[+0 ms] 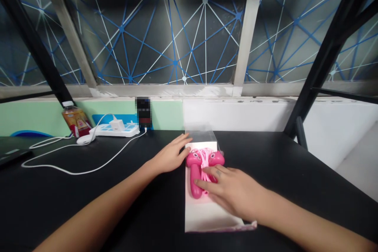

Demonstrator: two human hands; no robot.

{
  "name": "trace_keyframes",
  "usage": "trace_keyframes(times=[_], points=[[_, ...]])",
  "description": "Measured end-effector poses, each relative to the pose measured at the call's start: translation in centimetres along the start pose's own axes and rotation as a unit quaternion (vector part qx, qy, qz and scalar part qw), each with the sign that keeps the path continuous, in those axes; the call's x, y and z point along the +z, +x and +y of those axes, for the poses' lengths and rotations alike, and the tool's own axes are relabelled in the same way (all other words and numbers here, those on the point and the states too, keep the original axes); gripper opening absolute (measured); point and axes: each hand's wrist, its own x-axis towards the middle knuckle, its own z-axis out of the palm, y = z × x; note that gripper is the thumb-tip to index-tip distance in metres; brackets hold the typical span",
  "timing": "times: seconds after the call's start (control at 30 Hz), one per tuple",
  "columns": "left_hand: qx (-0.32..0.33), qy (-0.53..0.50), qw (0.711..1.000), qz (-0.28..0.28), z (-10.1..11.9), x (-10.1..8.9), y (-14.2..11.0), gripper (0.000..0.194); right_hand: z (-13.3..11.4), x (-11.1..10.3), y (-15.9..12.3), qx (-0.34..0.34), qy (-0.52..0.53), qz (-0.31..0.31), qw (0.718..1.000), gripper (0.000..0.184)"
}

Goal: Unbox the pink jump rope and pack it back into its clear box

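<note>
A pink jump rope lies bundled on a white card. Its two handles have rounded, animal-like heads with eyes, and the light pink cord is gathered between them. A clear plastic case shows at the card's far end. My left hand is open beside the card's left edge, fingertips at the far end near the left handle's head. From the right, my right hand reaches over the rope. Its fingers are spread across the cord and the left handle, and they cover much of the right handle. Its thumb is hidden.
Along the back of the black table stand a drink bottle and a white power strip with a plugged-in charger. A white cable loops across the left side. Black metal legs slant up at both sides before the window.
</note>
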Motion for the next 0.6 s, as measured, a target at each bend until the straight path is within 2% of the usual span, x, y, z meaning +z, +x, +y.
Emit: trace_keyframes(times=[0.23, 0.33, 0.47, 0.6], points=[[-0.003, -0.024, 0.999, 0.023, 0.1, -0.8, 0.3, 0.025, -0.4, -1.5, -0.2, -0.049, 0.005, -0.031, 0.998, 0.04], [-0.019, -0.061, 0.998, 0.025, -0.2, -0.8, 0.6, 0.026, -0.8, -2.0, -0.3, -0.067, 0.014, -0.03, 0.997, 0.04], [-0.038, -0.11, 0.993, 0.034, -0.6, -0.5, 0.8, 0.035, -0.9, -2.0, -0.2, -0.047, 0.036, -0.034, 0.998, 0.037], [-0.03, -0.11, 0.993, -0.003, 0.0, -0.8, 0.3, 0.032, -0.3, -1.2, -0.1, -0.014, 0.022, -0.019, 0.999, 0.036]])
